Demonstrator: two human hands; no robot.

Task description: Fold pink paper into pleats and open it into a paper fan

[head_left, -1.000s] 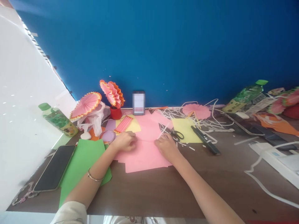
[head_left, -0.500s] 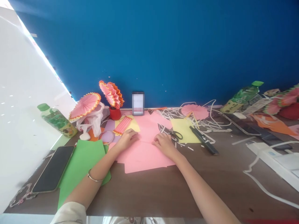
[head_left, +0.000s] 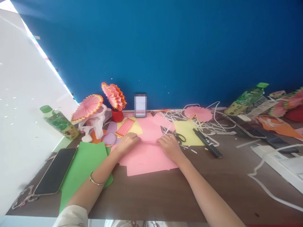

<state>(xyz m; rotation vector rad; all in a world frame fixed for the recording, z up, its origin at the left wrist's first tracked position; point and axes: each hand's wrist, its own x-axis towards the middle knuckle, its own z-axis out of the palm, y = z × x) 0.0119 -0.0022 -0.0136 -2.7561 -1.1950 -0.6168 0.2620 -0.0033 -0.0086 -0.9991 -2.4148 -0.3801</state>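
Note:
A pink paper sheet [head_left: 146, 157] lies on the brown table [head_left: 165, 195] in front of me, with more pink sheets under it. My left hand [head_left: 127, 142] rests on its far left part, fingers curled and pinching the paper's fold. My right hand [head_left: 169, 146] presses on the far right part, fingers bent down on the sheet. Black-handled scissors [head_left: 177, 136] lie just beyond my right hand. A folded pink and orange strip [head_left: 125, 126] lies just past my left hand.
A green sheet [head_left: 82, 167] and a dark phone [head_left: 55, 170] lie at the left. Two paper fans [head_left: 87, 107] stand near a green-capped bottle [head_left: 59, 121]. A small phone [head_left: 140, 105] leans on the blue wall. A yellow sheet [head_left: 188, 132], black marker [head_left: 208, 143], white cables [head_left: 267, 186] lie right.
Both hands have shifted only slightly on the pink sheet; the left hand's fingers went from flat back to curled at the fold. The view has barely moved.

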